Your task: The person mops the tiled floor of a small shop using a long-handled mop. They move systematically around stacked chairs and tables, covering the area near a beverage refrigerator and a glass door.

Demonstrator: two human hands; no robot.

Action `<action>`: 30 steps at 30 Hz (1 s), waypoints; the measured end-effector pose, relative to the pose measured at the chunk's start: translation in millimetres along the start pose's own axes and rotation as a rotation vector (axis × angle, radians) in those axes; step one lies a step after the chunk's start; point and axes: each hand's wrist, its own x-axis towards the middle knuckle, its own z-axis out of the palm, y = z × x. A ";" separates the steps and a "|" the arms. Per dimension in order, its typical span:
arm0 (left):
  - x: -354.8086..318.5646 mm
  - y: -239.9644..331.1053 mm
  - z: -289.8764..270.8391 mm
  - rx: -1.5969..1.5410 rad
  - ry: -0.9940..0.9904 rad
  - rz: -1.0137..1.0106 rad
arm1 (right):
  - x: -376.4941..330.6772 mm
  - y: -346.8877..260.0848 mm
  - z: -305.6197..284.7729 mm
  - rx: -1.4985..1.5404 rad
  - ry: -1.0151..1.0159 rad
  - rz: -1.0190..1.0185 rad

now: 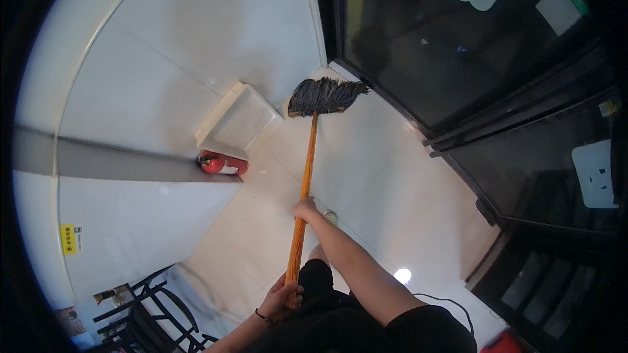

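A mop with an orange wooden handle (309, 163) reaches away from me across the tiled floor. Its dark grey strand head (327, 96) lies spread on the floor in the far corner, beside the glass door. Near the handle's close end, my left hand (282, 297) is closed round the wood, with a thin dark band on the wrist. Farther up the shaft, my right hand (305, 209) grips it, its arm stretched forward.
Left of the mop head stands a white basin-like box (243, 121), with a red fire extinguisher (224, 163) by the wall end. Dark framed glass doors (418, 46) line the right. A black chair (157, 314) is at lower left, and a black cable (451, 302) runs at lower right.
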 end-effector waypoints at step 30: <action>-96.6 55.4 80.6 1.972 0.008 -0.396 | -147.5 123.2 -14.1 1.578 -0.080 0.053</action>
